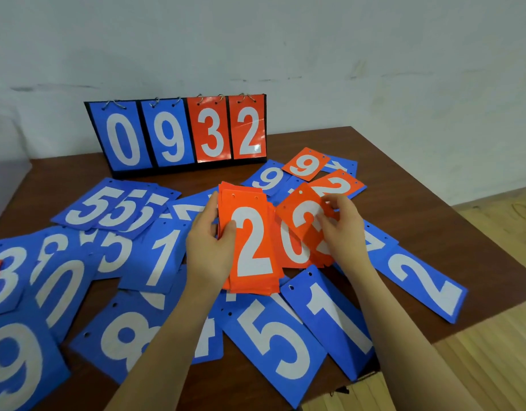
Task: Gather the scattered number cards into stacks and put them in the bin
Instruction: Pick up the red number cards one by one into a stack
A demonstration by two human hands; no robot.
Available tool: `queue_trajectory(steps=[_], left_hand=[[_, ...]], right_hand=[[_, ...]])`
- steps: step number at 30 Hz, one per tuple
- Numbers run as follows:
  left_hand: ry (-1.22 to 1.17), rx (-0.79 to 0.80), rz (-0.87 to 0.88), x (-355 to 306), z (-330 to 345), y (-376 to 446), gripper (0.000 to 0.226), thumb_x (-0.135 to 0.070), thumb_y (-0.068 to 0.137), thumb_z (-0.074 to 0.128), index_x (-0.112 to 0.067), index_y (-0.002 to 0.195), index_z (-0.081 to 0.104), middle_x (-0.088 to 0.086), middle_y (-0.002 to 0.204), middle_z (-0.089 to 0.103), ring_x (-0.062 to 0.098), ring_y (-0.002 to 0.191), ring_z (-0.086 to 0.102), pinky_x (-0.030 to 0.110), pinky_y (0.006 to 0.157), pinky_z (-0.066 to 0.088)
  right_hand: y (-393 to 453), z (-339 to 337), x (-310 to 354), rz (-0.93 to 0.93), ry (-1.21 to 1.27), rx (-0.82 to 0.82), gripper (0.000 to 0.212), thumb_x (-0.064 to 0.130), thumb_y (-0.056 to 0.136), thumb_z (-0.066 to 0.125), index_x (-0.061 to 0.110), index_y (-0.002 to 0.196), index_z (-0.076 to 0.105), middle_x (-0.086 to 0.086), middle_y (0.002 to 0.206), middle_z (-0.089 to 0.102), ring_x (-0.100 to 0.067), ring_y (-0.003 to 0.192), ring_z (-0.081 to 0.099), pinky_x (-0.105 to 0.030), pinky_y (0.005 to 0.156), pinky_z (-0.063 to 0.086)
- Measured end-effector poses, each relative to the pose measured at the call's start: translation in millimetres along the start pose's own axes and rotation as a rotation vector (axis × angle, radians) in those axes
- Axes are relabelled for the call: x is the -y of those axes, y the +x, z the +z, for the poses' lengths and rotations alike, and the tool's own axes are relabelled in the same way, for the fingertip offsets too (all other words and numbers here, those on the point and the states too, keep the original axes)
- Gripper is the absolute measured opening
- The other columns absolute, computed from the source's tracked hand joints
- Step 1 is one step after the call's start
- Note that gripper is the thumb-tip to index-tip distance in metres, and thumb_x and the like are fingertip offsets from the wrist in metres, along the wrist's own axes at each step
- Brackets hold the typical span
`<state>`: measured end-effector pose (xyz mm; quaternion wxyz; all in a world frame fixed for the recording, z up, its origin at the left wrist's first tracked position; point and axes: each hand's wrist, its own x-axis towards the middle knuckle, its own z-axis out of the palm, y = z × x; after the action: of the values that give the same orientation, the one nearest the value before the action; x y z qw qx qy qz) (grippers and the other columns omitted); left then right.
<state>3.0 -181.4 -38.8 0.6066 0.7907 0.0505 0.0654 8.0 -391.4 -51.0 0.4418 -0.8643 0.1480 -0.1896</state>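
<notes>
My left hand (210, 246) grips a stack of orange cards (251, 247) by its left edge, with a white 2 on top. My right hand (342, 229) pinches a single orange 3 card (303, 216), tilted, just right of the stack. Under it lies an orange 0 card (291, 250). More orange cards lie beyond: a 2 (337, 185) and a 9 (305, 164). Several blue number cards (155, 253) lie scattered over the brown table (389, 173). No bin is plainly visible.
A flip scoreboard (178, 134) showing 0 9 3 2 stands at the table's far edge by the wall. A translucent object (6, 185) sits at the far left edge. Blue cards (339, 327) overhang the near table edge. Wooden floor (493, 351) lies to the right.
</notes>
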Motion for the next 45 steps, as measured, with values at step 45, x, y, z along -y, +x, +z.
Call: queue_trajectory(steps=[45], left_hand=[[0.024,-0.033,-0.039,14,-22,-3,0.062,-0.025,0.092,0.054,-0.036,0.144,0.024,0.001,0.138,0.046,0.021,0.116,0.055,0.028,0.071,0.052]], right_hand=[[-13,23,1,0.286,-0.341,0.167,0.065,0.045,0.077,0.073,0.020,0.130,0.045,-0.006,0.135,0.045,-0.029,0.129,0.037,-0.048,0.107,0.022]])
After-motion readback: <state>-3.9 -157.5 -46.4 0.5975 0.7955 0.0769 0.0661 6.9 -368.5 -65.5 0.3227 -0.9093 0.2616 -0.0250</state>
